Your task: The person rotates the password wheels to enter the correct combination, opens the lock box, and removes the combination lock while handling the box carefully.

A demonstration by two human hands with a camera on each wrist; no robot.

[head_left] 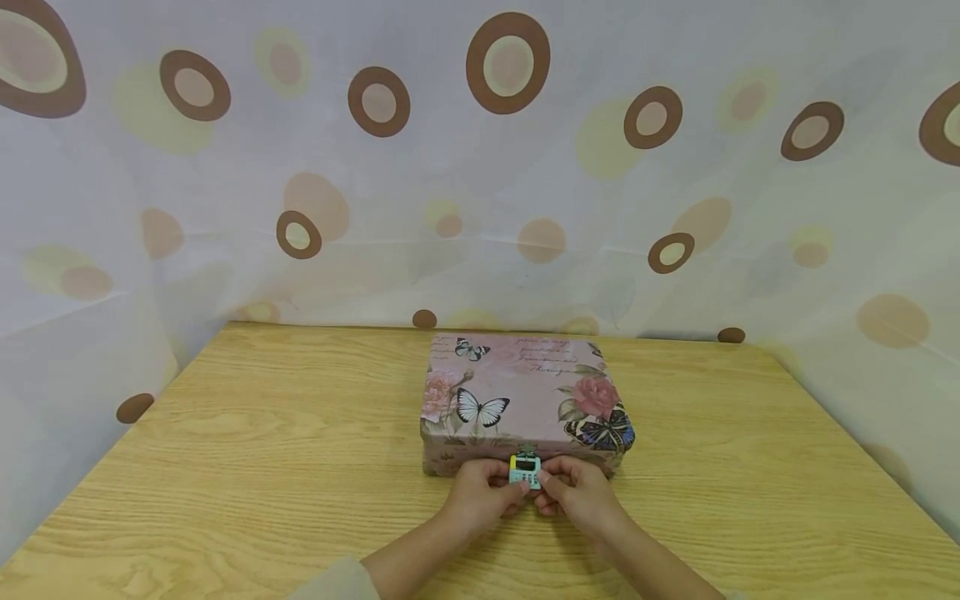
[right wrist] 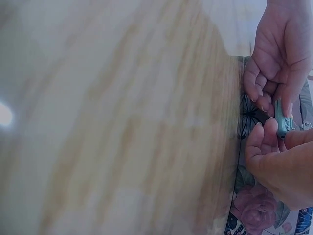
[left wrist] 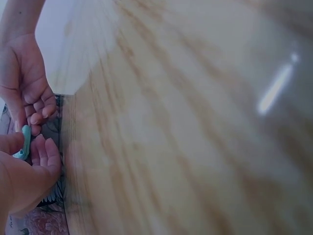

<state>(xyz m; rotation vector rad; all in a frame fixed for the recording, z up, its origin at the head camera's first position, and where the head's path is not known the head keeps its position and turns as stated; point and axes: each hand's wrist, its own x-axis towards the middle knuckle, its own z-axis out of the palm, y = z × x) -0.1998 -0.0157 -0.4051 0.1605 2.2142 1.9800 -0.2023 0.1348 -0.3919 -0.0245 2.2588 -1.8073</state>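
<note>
Well behind the slim fingers (right wrist: 254, 139), a plain, pale beige-grey cloth sleeve (head_left: 337, 581) ends in a loose cuff partway along the bare left forearm (head_left: 411, 546). Behind the right hand's fingers, past a longer bare right forearm (head_left: 654, 557), a small pale cloth sleeve edge (head_left: 735, 596) shows. Nails (right wrist: 264, 108) show at several fingertips.
</note>
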